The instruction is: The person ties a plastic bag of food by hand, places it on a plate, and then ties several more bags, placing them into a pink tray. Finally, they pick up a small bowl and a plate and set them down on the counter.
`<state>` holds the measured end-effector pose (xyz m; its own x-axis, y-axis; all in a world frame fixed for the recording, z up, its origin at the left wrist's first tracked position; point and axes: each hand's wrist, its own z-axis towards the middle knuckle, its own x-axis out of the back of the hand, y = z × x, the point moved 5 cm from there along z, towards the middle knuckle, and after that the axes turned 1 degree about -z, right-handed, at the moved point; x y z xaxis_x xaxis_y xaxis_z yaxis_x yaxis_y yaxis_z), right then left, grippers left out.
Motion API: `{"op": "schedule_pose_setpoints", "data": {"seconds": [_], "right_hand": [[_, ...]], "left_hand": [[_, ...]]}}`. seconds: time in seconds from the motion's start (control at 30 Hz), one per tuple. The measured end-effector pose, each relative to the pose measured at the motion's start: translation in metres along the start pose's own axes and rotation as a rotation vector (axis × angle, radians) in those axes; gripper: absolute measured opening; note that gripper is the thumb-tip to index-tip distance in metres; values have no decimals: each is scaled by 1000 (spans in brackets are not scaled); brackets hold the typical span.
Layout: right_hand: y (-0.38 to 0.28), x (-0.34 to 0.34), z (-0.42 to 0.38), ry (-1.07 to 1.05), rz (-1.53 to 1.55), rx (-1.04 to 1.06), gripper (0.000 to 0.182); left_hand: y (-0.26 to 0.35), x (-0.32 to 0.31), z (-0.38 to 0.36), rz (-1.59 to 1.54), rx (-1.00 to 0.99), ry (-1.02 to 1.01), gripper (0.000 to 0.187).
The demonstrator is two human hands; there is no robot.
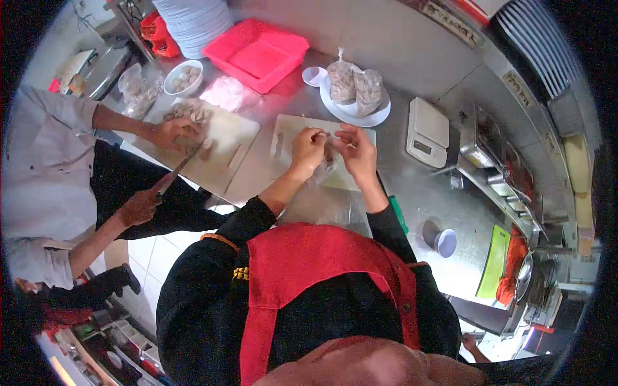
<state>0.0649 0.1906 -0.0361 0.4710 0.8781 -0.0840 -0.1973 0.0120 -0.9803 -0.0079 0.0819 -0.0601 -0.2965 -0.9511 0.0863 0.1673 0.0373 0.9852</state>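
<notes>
Over a white cutting board (351,180) in front of me, a clear plastic bag (328,161) with brownish food in it hangs between my hands. My left hand (309,153) is closed in a pinch at the bag's top. On the bag's other side, my right hand (356,153) has its fingers apart, close to the bag's neck. Just beyond the board, a white plate (351,117) carries two filled plastic bags (355,87), at least one tied at the top.
At left, a co-worker's hand (177,134) steadies food on another cutting board (235,135); the other holds a knife (175,175). A pink tray (257,55), a bowl of round pieces (183,77) and stacked plates (193,26) stand behind. A scale (428,134) and cup (444,243) are right.
</notes>
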Motion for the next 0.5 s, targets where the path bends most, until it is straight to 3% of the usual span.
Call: {"op": "schedule_pose_setpoints", "data": {"seconds": [0.03, 0.07, 0.1, 0.13, 0.17, 0.2, 0.37, 0.5], "right_hand": [[-7, -3, -6, -12, -237, 83, 27], [-15, -8, -11, -25, -472, 169, 25], [-23, -14, -13, -34, -492, 276, 20], [-22, -16, -12, -54, -488, 283, 20], [-21, -14, -10, -37, -526, 294, 19], [-20, -12, -7, -21, -563, 307, 18], [-17, -12, -6, -45, -612, 429, 16], [-8, -6, -3, -33, -711, 409, 14]], "left_hand": [[-13, -4, -2, -369, 366, -6, 10], [-8, -3, -4, -373, 362, 9, 10], [-2, -3, -8, -454, 376, 5, 14], [3, -4, -11, -536, 389, 3, 17], [0, -6, -9, -461, 233, 0, 17], [-8, -6, -10, -462, 226, 26, 17], [-4, 0, -16, -55, 186, -5, 16], [-18, -7, -17, -178, 242, -10, 18]]}}
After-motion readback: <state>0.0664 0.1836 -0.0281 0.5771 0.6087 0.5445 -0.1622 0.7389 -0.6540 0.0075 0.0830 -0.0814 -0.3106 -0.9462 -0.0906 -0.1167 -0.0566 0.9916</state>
